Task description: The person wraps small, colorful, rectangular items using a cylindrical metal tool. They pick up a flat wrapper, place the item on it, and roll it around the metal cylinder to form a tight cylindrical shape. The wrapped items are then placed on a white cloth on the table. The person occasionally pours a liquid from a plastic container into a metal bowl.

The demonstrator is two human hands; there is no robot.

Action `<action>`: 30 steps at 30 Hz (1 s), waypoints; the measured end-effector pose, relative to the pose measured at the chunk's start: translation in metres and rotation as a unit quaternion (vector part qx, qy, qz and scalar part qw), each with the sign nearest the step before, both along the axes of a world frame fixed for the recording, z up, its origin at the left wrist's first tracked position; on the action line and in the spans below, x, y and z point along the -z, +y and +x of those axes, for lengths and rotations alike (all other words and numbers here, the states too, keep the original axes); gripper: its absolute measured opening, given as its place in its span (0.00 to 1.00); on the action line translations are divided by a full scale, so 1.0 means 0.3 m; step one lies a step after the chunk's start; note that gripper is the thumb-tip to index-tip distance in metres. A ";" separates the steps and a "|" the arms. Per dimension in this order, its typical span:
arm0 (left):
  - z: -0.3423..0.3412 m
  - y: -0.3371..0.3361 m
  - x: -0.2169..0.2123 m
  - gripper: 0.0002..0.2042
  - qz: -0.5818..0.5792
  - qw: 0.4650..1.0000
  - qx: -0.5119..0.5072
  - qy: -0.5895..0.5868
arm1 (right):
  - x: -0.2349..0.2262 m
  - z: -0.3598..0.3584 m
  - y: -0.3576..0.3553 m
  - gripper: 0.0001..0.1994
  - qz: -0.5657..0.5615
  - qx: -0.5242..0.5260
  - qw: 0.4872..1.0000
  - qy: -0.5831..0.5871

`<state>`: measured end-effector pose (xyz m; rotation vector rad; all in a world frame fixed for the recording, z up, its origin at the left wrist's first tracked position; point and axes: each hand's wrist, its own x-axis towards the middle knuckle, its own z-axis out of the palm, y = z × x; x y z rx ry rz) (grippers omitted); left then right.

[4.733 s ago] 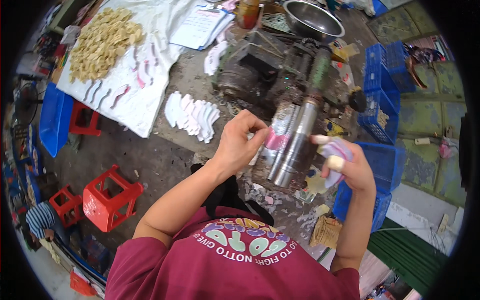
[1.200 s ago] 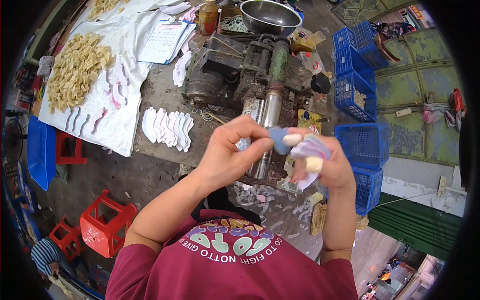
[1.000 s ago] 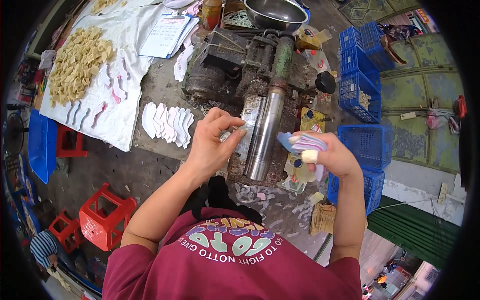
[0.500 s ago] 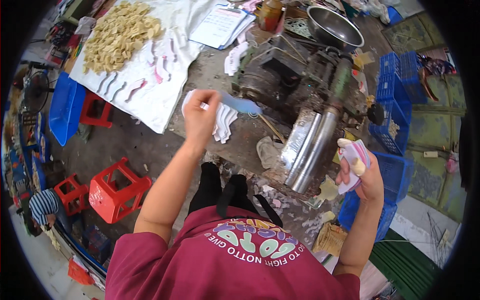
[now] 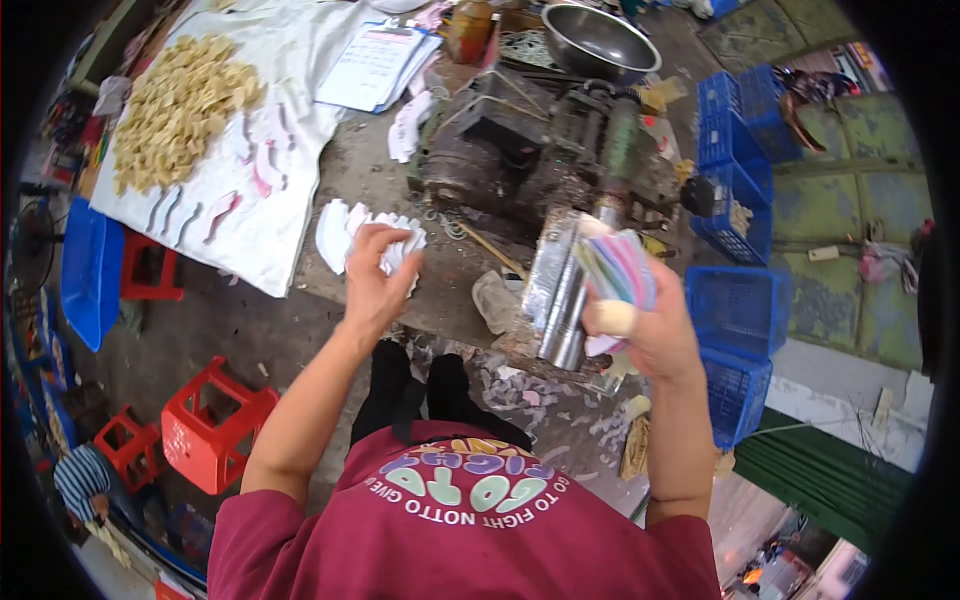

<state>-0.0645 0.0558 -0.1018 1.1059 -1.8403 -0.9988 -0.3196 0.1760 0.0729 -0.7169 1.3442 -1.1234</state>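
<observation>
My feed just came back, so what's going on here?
A person's right hand holds a stack of pastel pieces in front of a metal cylinder. The left hand, fingers apart, is at an overlapping row of pale curved pieces on the table. Yellowish pieces lie heaped on the white cloth.

Across the chest of my maroon shirt (image 5: pixel 460 555), at the lower middle of the frame, I wear a print (image 5: pixel 460 485) with legible lettering: fat rounded letters in pale green, purple and yellow-orange, standing upside down in this view. Below them, small white capitals follow a curve. Near the top, left of centre, the white sheet (image 5: pixel 370 62) on my clipboard (image 5: pixel 379 108) carries a reddish line at its head and dark lines of writing beneath, too small and blurred for me to read.
</observation>
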 end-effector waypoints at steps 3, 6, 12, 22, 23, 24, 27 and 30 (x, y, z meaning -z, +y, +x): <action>-0.158 0.073 -0.352 0.06 0.340 0.894 0.187 0.226 | -0.027 0.075 -0.028 0.37 -0.023 -0.003 0.999 0.033; -0.222 0.093 -0.473 0.05 0.379 0.843 0.231 0.305 | -0.021 0.102 -0.030 0.38 -0.050 -0.007 0.998 0.044; -0.252 0.092 -0.470 0.05 0.411 0.778 0.304 0.365 | -0.037 0.087 0.004 0.42 -0.047 -0.019 0.989 -0.137; -0.327 0.138 -0.490 0.04 0.361 0.811 0.303 0.345 | 0.031 -0.014 0.073 0.21 -0.084 0.048 0.935 -0.341; -0.335 0.142 -0.478 0.04 0.347 0.819 0.290 0.353 | 0.029 -0.054 0.077 0.20 -0.094 0.088 0.958 -0.257; -0.337 0.141 -0.467 0.04 0.337 0.829 0.276 0.351 | 0.028 -0.101 0.084 0.18 -0.102 0.127 0.972 -0.171; -0.321 0.105 -0.441 0.05 0.288 0.876 0.251 0.295 | 0.016 -0.284 0.179 0.22 -0.153 0.196 0.968 -0.012; -0.358 0.123 -0.464 0.05 0.276 0.871 0.315 0.256 | -0.049 -0.280 0.216 0.26 -0.115 0.004 0.993 -0.023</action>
